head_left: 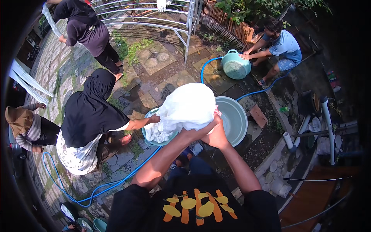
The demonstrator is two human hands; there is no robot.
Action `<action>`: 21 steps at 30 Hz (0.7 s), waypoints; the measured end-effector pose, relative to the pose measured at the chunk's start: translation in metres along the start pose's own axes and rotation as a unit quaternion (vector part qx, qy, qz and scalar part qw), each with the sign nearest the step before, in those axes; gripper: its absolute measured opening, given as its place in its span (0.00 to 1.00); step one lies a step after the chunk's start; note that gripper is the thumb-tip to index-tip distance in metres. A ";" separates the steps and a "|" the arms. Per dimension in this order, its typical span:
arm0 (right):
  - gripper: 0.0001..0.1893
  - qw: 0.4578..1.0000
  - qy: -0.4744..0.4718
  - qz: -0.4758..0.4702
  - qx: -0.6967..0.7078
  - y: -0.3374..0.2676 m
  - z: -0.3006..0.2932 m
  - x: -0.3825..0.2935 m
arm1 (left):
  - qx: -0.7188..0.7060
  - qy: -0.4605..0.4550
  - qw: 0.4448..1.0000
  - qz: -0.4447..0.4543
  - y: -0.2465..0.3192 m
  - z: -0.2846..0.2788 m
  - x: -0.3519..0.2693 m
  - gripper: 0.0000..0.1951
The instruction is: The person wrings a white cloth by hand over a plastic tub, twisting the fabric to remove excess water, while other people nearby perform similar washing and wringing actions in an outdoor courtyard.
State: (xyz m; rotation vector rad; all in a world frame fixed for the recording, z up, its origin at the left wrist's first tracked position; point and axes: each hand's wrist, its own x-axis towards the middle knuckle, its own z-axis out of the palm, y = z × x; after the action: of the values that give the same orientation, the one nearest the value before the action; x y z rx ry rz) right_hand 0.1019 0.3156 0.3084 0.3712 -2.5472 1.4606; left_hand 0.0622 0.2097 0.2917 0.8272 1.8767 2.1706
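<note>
A large white wet-looking cloth (189, 105) bulges out in front of me, gathered at its right end in both my hands. My left hand (209, 127) and my right hand (218, 134) are close together, closed around the bunched end. The cloth's other side hangs towards a green plastic tub (147, 142) holding more white cloth (158, 132), where a crouching person's hand also grips fabric. Beside my hands, on the right, stands a wide pale green basin (239, 121), partly hidden by the cloth and my hands; no cloth shows inside its visible part.
A person in a black head covering (92, 116) crouches close on the left. Another person tilts a green tub (236, 65) at upper right. Blue hoses (113, 184) cross the paving. A metal rack (188, 34) stands ahead; a brick (258, 116) lies beside the basin.
</note>
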 end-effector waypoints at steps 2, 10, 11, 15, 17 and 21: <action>0.37 0.999 -0.010 -0.025 0.033 0.004 -0.012 -0.005 | -0.049 -0.036 0.992 -0.110 0.015 0.006 0.001 0.11; 0.32 0.958 -0.120 0.070 0.250 0.032 -0.039 -0.026 | -0.079 -0.123 0.979 -0.145 0.028 0.027 0.014 0.09; 0.31 0.959 -0.134 0.064 0.241 0.037 -0.043 -0.027 | -0.075 -0.132 0.980 -0.129 0.030 0.032 0.015 0.09; 0.31 0.935 -0.160 0.056 0.312 0.040 -0.050 -0.031 | -0.026 -0.153 0.973 -0.172 0.023 0.036 0.018 0.08; 0.31 0.897 -0.187 0.085 0.392 0.039 -0.055 -0.036 | -0.036 -0.155 0.974 -0.160 0.022 0.043 0.018 0.09; 0.28 0.948 -0.156 0.053 0.273 0.036 -0.077 -0.037 | -0.096 -0.113 0.980 -0.135 0.024 0.060 0.016 0.18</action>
State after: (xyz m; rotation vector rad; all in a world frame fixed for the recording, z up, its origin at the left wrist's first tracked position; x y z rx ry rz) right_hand 0.1292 0.4038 0.3070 0.5892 -2.3615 2.3130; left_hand 0.0843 0.2646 0.3229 0.7015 1.5430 1.9623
